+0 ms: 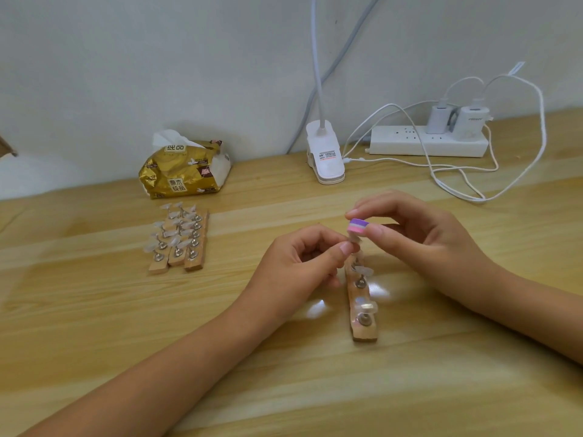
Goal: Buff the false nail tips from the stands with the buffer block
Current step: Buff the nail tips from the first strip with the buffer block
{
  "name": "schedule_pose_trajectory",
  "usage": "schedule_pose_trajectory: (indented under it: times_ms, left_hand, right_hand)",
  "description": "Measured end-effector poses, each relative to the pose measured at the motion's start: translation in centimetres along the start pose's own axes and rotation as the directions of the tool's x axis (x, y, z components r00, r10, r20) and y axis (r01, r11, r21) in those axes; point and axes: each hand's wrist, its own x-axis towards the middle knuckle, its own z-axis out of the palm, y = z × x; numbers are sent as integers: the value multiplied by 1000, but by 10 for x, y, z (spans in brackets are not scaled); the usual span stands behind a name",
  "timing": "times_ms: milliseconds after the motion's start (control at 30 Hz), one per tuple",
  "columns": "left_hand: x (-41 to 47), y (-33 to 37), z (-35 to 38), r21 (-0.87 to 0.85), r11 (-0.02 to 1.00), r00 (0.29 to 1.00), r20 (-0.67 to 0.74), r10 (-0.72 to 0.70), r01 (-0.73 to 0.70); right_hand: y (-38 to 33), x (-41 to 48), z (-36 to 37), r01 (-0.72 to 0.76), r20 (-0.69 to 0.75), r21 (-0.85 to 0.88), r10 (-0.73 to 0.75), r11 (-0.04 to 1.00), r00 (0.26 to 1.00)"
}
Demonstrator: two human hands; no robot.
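We saw the right hand (pixel 419 238) pinching a small buffer block (pixel 358 227), layered purple, pink and white, between thumb and fingertips, with the other fingers curled loosely behind. The block sat just above a clear false nail tip (pixel 354 240) and seemed to touch it. The left hand (pixel 299 263) pinched that tip between thumb and forefinger, its remaining fingers curled into the palm. We could not tell whether the tip was still seated on a peg.

Right below both hands lay a narrow wooden stand strip (pixel 362 310) on the light wooden table (pixel 315 389), running toward the camera. It carried more clear tips on round metal pegs, two of them plainly visible.

Well apart to the left lay three more wooden stand strips (pixel 178 247) side by side, touching and crowded with clear tips. Behind them, near the wall, sat a gold plastic tissue pack (pixel 184 167) with a white tissue poking from its top. To its right stood a white clip lamp base (pixel 325 156), and further right a white power strip (pixel 429 141) holding two white chargers (pixel 454 119), with white cables (pixel 457 181) looping over the table.
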Motion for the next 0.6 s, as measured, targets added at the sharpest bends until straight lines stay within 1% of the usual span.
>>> schedule_pose_trajectory:
  times_ms: [67, 133, 200, 300, 400, 467, 600]
  left_hand:
    - [0, 0, 0, 1, 1000, 1000, 3, 7, -7]
    - [0, 0, 0, -2, 1000, 1000, 5, 15, -15]
    - [-1, 0, 0, -20, 1000, 1000, -2, 20, -20]
    - [0, 1, 0, -85, 996, 999, -30, 11, -13]
    - [1, 1, 0, -128, 992, 999, -38, -10, 5]
    - [0, 1, 0, -117, 993, 1000, -26, 7, -10]
    - [-1, 3, 1, -122, 991, 999, -23, 43, -46]
  right_hand:
    - [-1, -2, 1, 48, 14, -6, -48, 999, 999]
    - [-1, -1, 1, 8, 13, -6, -8, 1000, 1000]
    - [-1, 0, 0, -53, -29, 0, 53, 999, 998]
    - [-1, -1, -2, -23, -109, 52, 29, 998, 994]
    - [-1, -2, -1, -23, -82, 45, 26, 999, 996]
    - [-1, -2, 0, -38, -65, 60, 42, 997, 997]
    - [-1, -2, 2, 6, -72, 106, 2, 994, 997]
